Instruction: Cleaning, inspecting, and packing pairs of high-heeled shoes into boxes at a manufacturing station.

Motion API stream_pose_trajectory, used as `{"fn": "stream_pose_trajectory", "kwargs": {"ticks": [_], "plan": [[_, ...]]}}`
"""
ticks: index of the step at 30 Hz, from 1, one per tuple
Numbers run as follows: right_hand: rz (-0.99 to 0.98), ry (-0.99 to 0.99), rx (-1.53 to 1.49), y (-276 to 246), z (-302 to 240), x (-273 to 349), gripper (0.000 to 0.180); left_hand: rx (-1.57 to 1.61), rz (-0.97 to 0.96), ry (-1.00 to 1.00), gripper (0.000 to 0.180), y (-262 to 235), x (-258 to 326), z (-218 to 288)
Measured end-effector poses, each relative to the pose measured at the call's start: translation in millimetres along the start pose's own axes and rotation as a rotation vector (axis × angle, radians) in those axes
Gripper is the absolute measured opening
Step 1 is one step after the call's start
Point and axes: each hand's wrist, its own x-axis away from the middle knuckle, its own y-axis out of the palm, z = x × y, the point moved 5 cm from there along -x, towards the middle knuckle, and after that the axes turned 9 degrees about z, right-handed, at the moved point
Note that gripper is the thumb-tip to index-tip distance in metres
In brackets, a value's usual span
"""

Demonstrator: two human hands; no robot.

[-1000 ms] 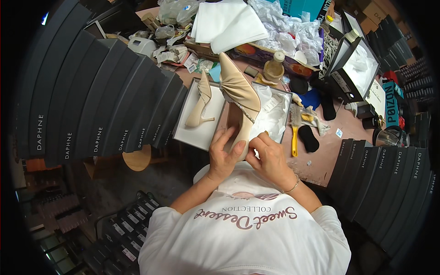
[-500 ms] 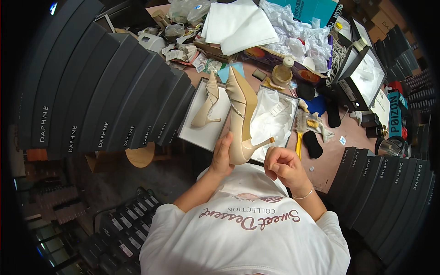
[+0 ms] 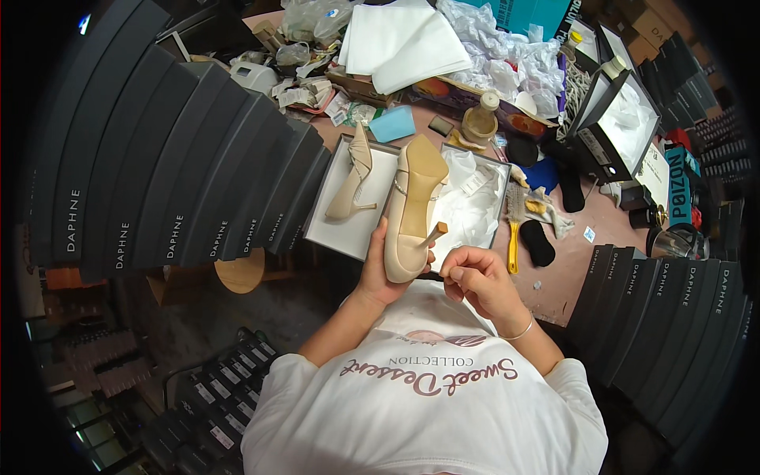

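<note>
Left hand (image 3: 378,273) fingers clamped on beige heeled shoe (image 3: 410,210), sole up, centre frame. Right hand (image 3: 475,277) curled just beside the heel tip; whether it pinches anything, cannot tell. Open shoebox (image 3: 332,233) behind: second beige shoe (image 3: 352,174) in left half, white tissue paper (image 3: 467,198) in right half.

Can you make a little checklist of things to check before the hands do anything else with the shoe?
1. Left hand grips the beige high-heeled shoe: ok, fingers wrap its back end.
2. Shoe turned sole up, heel showing: ok.
3. Right hand free of the shoe: ok, it sits closed just beside the heel.
4. Anything pinched in the right hand: cannot tell.
5. Second shoe safe in the open box: ok.
6. Yellow-handled brush within reach: ok, beside the box.
</note>
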Motion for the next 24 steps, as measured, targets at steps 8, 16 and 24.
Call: {"fn": "stream_pose_trajectory", "kwargs": {"ticks": [8, 16, 24], "plan": [[0.009, -0.077, 0.084, -1, 1, 12, 0.009, -0.042, -0.006, 0.059, 0.065, -5, 5, 1], [0.054, -0.368, 0.305, 14, 0, 34, 0.005, -0.293, -0.013, 0.232, 0.067, -10, 22, 17], [0.405, -0.619, 0.792, -15, 5, 55, 0.020, -0.559, -0.094, 0.279, 0.049, -25, 18, 39]]}}
